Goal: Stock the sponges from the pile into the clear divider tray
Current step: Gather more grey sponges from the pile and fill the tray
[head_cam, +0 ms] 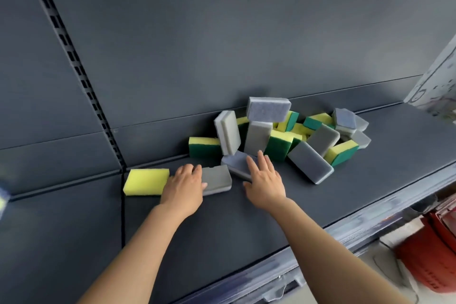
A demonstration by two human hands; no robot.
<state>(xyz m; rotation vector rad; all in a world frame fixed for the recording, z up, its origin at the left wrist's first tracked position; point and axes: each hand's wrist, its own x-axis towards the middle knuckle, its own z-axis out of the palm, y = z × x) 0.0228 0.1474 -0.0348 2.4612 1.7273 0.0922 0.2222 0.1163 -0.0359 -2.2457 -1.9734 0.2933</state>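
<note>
A yellow sponge (145, 181) is laid flat on the dark shelf (246, 217). Beside it, a grey sponge (218, 179) is gripped at its end by the curled left hand (183, 186). A blue-grey sponge (237, 164) is touched by the spread right hand (265, 181). The pile (283, 136) of grey and yellow-green sponges is heaped behind.

Left hand (183, 185) grips grey sponge (218, 179); right hand (265, 180) flat, seemingly touching bluish sponge (237, 164) beside pile (291, 131).

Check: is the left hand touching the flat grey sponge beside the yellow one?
Touching. In the head view, fingers of the left hand overlap the left edge of the flat grey sponge, thumb against its side.
</note>
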